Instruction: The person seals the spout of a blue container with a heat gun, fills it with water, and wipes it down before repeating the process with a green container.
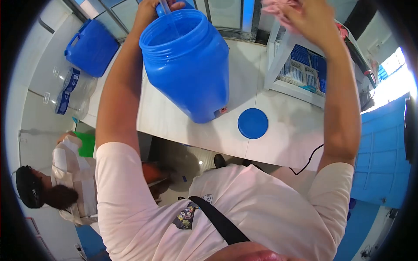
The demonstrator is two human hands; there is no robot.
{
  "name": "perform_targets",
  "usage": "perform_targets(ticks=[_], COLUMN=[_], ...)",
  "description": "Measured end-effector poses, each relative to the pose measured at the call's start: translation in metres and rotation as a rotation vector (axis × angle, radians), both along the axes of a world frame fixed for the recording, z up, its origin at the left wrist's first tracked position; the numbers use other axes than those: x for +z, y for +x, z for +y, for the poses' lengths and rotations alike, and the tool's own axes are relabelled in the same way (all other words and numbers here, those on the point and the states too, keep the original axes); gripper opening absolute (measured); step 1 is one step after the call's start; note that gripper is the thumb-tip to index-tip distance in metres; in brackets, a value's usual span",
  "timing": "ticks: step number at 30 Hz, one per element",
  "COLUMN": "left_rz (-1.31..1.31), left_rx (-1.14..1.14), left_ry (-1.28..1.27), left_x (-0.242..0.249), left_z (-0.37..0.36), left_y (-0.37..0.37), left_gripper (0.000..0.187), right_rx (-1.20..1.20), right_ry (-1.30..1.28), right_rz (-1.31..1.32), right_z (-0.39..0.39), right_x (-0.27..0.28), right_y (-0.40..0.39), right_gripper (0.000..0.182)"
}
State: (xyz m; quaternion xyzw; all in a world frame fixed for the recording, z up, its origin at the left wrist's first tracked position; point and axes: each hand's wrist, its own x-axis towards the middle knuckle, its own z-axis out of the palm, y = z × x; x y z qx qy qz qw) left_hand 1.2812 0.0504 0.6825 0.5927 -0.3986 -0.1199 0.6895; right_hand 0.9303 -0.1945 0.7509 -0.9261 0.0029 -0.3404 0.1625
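Observation:
A large blue plastic drum (191, 74) stands on the white counter, its lid off and its wide threaded mouth facing me. Low on its front is a small reddish fitting (223, 110). At the top edge, my left hand (174, 5) is closed at the blue handle by the drum's mouth, partly cut off by the frame. A clear tube or stream (169, 15) runs beside that hand down into the mouth. My right hand (305, 17), smeared by motion, is raised at the upper right, closed on a crumpled pink cloth (283, 11). The round blue lid (253, 123) lies flat on the counter.
At the right, a white rack (272, 69) holds baskets of blue-and-white packets. To the left are another blue jerrycan (91, 48) and clear plastic bottles (69, 89). A person in a cap (72, 174) is at lower left. A black cable (309, 161) hangs over the counter's edge.

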Motion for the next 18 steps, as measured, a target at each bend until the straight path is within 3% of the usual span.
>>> perform_targets(ticks=[1, 2, 3, 5, 7, 9, 10, 12, 13, 15, 16, 17, 18], left_rz=[-0.544, -1.094, -1.095, 0.208, 0.253, 0.312, 0.288, 0.261, -0.15, -0.986, -0.975, -0.487, 0.008], left_rx=[0.16, 0.316, 0.325, 0.019, 0.025, 0.04, -0.036, -0.1, 0.07, 0.323, 0.324, 0.072, -0.164], left_ry=[0.01, 0.026, 0.039, -0.185, -0.18, -0.18, -0.181, -0.196, -0.073, 0.155, 0.168, 0.033, -0.106], left_x=[0.001, 0.005, 0.007, 0.015, 0.018, 0.02, 0.021, 0.021, 0.016, 0.017, 0.015, 0.014, 0.012], left_z=[-0.005, -0.01, -0.012, -0.011, -0.01, -0.008, -0.009, -0.007, -0.006, 0.003, 0.005, 0.003, 0.003], left_y=[-0.022, -0.037, -0.041, -0.048, -0.049, -0.06, -0.068, -0.076, -0.07, -0.062, -0.058, -0.052, -0.049], left_gripper=[0.013, 0.023, 0.023, 0.026, 0.024, 0.021, 0.022, 0.023, 0.025, 0.031, 0.031, 0.03, 0.03], right_rx=[0.148, 0.301, 0.424, 0.641, 0.748, 0.663, 0.676, 0.692, 0.687, 0.681, 0.573, 0.46, 0.469], right_ry=[0.087, 0.432, 0.639, 0.934, 1.019, 1.018, 1.025, 0.826, 0.519, 0.22, -0.09, -0.398, -0.387], right_rz=[-0.086, -0.012, 0.062, 0.189, 0.238, 0.023, 0.039, -0.426, -0.541, -0.64, -0.656, -0.664, -0.658], right_z=[0.004, 0.001, 0.006, 0.024, 0.044, 0.068, 0.079, 0.102, 0.114, 0.143, 0.167, 0.18, 0.184], right_x=[-0.017, -0.03, -0.041, -0.063, -0.075, -0.087, -0.1, -0.126, -0.135, -0.143, -0.141, -0.14, -0.145], right_y=[0.008, 0.029, 0.047, 0.078, 0.087, 0.072, 0.063, 0.04, 0.034, 0.033, 0.033, 0.034, 0.035], right_gripper=[0.02, 0.024, 0.027, 0.03, 0.03, 0.025, 0.025, 0.023, 0.016, 0.01, 0.016, 0.024, 0.024])
